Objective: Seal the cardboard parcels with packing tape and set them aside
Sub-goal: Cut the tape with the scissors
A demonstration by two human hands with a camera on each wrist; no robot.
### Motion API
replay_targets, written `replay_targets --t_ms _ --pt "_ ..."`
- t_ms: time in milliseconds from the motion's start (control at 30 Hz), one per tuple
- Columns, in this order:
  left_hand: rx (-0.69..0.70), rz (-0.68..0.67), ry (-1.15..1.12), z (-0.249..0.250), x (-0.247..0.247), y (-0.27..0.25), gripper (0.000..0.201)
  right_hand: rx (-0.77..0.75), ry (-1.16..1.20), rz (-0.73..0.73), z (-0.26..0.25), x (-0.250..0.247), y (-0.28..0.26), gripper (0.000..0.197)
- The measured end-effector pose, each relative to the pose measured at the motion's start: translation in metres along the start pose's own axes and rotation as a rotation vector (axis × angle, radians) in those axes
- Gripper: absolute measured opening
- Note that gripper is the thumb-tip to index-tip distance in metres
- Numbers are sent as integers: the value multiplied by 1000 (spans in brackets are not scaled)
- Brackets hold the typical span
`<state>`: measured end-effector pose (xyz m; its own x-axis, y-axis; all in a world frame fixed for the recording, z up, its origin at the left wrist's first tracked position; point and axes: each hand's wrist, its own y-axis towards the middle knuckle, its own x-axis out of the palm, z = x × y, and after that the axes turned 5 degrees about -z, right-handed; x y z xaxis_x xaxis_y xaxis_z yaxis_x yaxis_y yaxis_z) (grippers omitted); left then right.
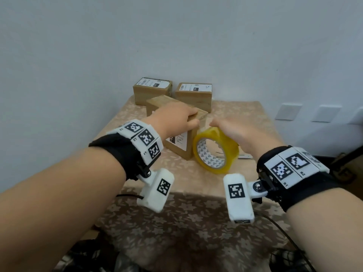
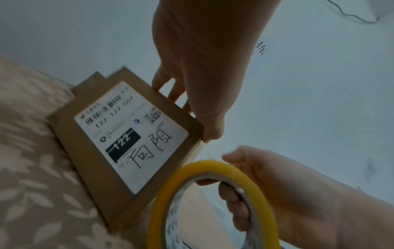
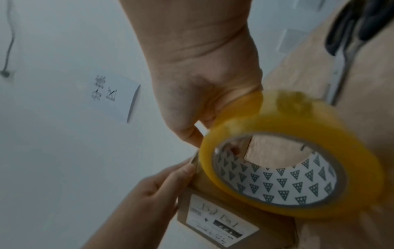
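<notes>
A table (image 1: 245, 122) draped in a tan floral cloth stands against a pale wall (image 1: 176, 36), with three cardboard parcels on it. Two labelled parcels (image 1: 152, 90) (image 1: 193, 96) sit side by side at the far edge, against the wall. The third, the near parcel (image 1: 177, 146), stands just in front of them at mid-table, turned on its side so its white shipping label (image 2: 130, 134) faces the person.

The left hand (image 1: 174, 119) rests on top of the near parcel, fingers curled over its upper edge and thumb pressed at the corner, gripping the cardboard. The right hand (image 1: 233, 132) holds a yellow tape roll (image 1: 215, 152) just to the right of that parcel; its fingers hook through the roll's patterned core while the thumb lies on the outer rim, clamped on the roll. The roll stands on edge, close against the parcel's right side; whether it rests on the cloth cannot be told. A clear strip appears to run from the roll to the parcel's corner, though blur makes this uncertain.

Scissors (image 3: 349, 33) lie on the table to the right, beyond the roll. A handwritten paper note (image 3: 116, 97) is stuck on the wall.
</notes>
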<state>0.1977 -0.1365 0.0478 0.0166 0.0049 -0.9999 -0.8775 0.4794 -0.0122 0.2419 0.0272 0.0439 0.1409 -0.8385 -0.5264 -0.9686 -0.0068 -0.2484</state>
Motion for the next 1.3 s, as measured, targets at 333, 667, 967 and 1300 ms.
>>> replay_targets --t_ms 333,667,967,1300 --pt "-164 91 -416 -18 22 -32 48 -111 84 -168 14 14 -6 14" --pt "-57 177 -502 -9 29 -18 43 -94 231 -114 10 15 -4 11" --pt "92 36 -944 -7 21 5 40 -560 -366 228 25 2 27 49" --pt "-269 -2 -997 2 31 -6 57 -607 -670 279 19 16 52 42"
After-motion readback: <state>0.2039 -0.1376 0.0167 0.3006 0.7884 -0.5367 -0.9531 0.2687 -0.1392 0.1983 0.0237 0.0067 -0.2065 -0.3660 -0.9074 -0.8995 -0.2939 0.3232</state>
